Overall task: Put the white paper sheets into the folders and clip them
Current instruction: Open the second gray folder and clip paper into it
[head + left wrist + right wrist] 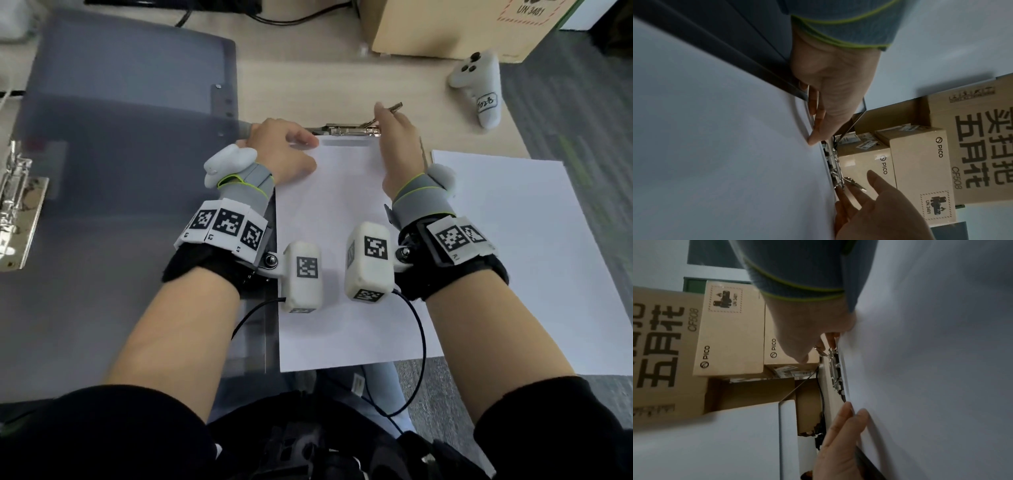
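Head view, white paper sheet [342,246]: lies flat in the open grey folder [130,144], its top edge just below the metal clip [346,130] at the folder's far edge.
Head view, left hand [281,150]: rests on the sheet's top left corner; fingers extended and pressing down beside the clip's left end.
Head view, right hand [397,144]: at the clip's right end, thumb and forefinger pinching the raised clip lever [394,107].
Head view, spare sheets [520,260]: a white stack on the desk [308,78], just right of the folder, partly under the right wrist.
Head view, second clip [17,202]: a shiny metal one at the far left edge, on the grey cover.
Head view, surroundings: a white controller [478,85] and a cardboard box [455,27] at the far right.
Left wrist view, left hand [830,91]: fingers fairly straight, tips [813,139] pressing the paper [725,129] at its edge by the clip [835,165].
Left wrist view, right hand [875,207]: fingers reach to the lever; exact grip cannot be told here.
Left wrist view, background: stacked PICO boxes [918,162].
Right wrist view, right hand [807,327]: fingertips closed narrowly at the clip [835,368]; lever mostly hidden.
Right wrist view, left hand [842,434]: fingers laid straight on the sheet [931,353].
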`<state>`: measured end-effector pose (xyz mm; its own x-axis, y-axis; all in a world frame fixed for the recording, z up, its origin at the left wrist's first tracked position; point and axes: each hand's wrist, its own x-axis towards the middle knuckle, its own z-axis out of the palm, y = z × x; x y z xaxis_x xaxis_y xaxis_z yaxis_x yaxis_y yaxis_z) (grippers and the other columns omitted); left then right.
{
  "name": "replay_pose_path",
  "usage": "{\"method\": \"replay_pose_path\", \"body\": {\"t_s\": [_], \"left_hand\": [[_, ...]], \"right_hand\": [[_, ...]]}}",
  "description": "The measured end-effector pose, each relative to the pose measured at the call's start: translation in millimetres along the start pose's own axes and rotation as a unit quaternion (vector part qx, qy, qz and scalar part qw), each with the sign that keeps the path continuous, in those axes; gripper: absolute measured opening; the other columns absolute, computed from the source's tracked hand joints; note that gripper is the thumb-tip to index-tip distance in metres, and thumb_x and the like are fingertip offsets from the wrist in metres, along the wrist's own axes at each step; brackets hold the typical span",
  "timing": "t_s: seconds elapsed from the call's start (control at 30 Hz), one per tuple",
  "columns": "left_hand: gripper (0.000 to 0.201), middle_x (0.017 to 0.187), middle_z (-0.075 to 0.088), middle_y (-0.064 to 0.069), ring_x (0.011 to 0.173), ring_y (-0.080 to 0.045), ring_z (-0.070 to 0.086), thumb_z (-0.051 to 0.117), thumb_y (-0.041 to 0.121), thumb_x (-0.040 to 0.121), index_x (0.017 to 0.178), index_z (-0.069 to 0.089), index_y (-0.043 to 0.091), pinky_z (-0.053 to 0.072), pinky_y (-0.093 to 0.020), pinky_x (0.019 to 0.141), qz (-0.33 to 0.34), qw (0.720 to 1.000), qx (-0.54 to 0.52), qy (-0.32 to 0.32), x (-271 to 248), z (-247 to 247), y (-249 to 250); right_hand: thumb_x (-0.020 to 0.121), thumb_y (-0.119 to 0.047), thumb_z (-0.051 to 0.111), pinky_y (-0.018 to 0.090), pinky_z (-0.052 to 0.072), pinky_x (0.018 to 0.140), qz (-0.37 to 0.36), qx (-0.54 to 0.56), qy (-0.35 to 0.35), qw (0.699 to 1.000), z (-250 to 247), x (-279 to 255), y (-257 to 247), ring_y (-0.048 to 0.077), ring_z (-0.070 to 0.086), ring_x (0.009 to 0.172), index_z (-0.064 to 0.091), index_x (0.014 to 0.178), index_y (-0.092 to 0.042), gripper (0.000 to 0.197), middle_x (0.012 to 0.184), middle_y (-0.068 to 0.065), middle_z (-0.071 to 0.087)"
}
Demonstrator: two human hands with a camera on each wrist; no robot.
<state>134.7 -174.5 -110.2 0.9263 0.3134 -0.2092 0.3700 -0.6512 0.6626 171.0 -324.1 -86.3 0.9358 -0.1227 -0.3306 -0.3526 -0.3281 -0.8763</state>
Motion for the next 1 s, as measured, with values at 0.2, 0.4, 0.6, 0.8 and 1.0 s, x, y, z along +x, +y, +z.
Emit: {"method": "replay_pose_path", "body": {"t_s": [0.2,0.4,0.6,0.8,1.0], "left_hand": [[0.025,0.109,0.066,0.019,0.117,-0.011,0.052,0.074,0.032,0.054,0.07,0.063,0.048,0.018,-0.013,0.075,0.005,0.999,-0.046,-0.016,5.9,-0.2,-3.1],[0.026,0.114,0.065,0.014,0.119,-0.013,0.05,0.073,0.033,0.05,0.064,0.062,0.052,0.014,-0.018,0.086,0.001,0.997,-0.068,-0.025,13.4,1.4,-9.2],[0.031,0.112,0.064,0.013,0.115,-0.017,0.051,0.069,0.035,0.044,0.059,0.059,0.06,0.014,-0.017,0.087,-0.006,0.997,-0.074,-0.026,18.7,6.2,-11.4],[0.033,0.109,0.066,0.013,0.116,-0.014,0.051,0.068,0.037,0.041,0.058,0.058,0.063,0.032,-0.022,0.101,0.025,0.996,-0.076,-0.028,22.9,7.7,-14.5],[0.033,0.113,0.065,0.015,0.119,-0.014,0.05,0.07,0.035,0.042,0.063,0.063,0.058,0.029,-0.021,0.101,0.025,0.994,-0.098,-0.038,21.1,6.8,-13.8]], "right_hand": [[0.089,-0.06,0.038,0.045,0.024,0.113,-0.023,-0.029,-0.052,0.998,14.1,10.3,-1.7,0.026,0.023,0.136,0.067,0.101,-0.035,0.04,0.131,-0.003,0.05],[0.086,-0.063,0.045,0.033,0.026,0.107,-0.05,-0.125,-0.043,0.99,24.8,24.9,-9.2,0.025,0.022,0.13,0.072,0.101,-0.033,0.043,0.119,-0.005,0.055],[0.09,-0.057,0.044,0.037,0.011,0.116,-0.049,-0.251,-0.089,0.962,30.7,30.3,-20.5,0.026,0.004,0.144,0.052,0.131,-0.029,0.05,0.156,0.003,0.017],[0.081,-0.066,0.05,0.049,-0.006,0.119,0.002,-0.373,-0.076,0.925,43.1,43.4,-23.1,0.038,-0.017,0.145,0.009,0.152,-0.02,0.093,0.161,0.006,-0.009],[0.082,-0.065,0.051,0.049,-0.005,0.119,0.013,-0.392,-0.076,0.917,44.1,45.4,-22.4,0.038,-0.019,0.144,-0.002,0.152,-0.02,0.098,0.16,0.005,-0.015]]}}
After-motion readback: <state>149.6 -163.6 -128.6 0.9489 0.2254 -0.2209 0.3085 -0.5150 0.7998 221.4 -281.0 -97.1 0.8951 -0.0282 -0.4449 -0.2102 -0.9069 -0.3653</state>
